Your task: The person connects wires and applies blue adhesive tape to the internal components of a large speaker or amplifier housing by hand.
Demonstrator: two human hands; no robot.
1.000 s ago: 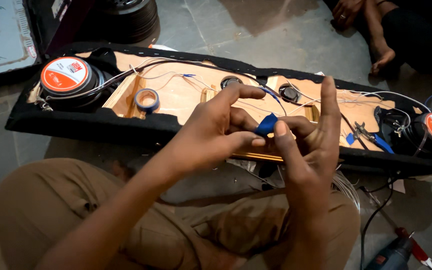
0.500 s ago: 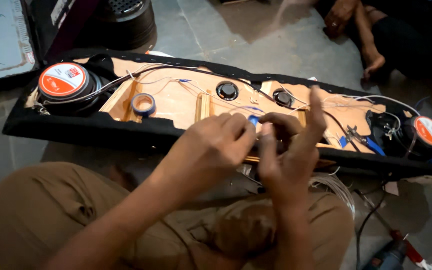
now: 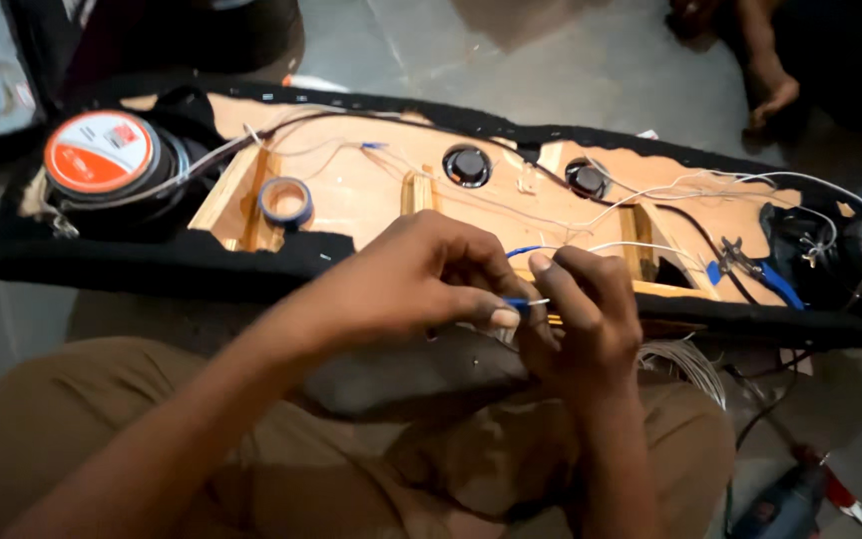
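Both hands meet over the lap, just in front of the long carpeted speaker board (image 3: 152,262) on the floor: left hand (image 3: 421,279) closed with thumb and fingers pinching a thin white wire (image 3: 539,301) at its blue-taped spot, right hand (image 3: 591,314) curled shut on the same wire from the other side. Judgement: keep the wire taut between the pinches, wrap snug, overlapping. Blue tape roll (image 3: 285,201) lies well apart on the board's wood.

One head-worn view looks steeply down, close over the lap; the long speaker board (image 3: 371,200) lies just beyond.
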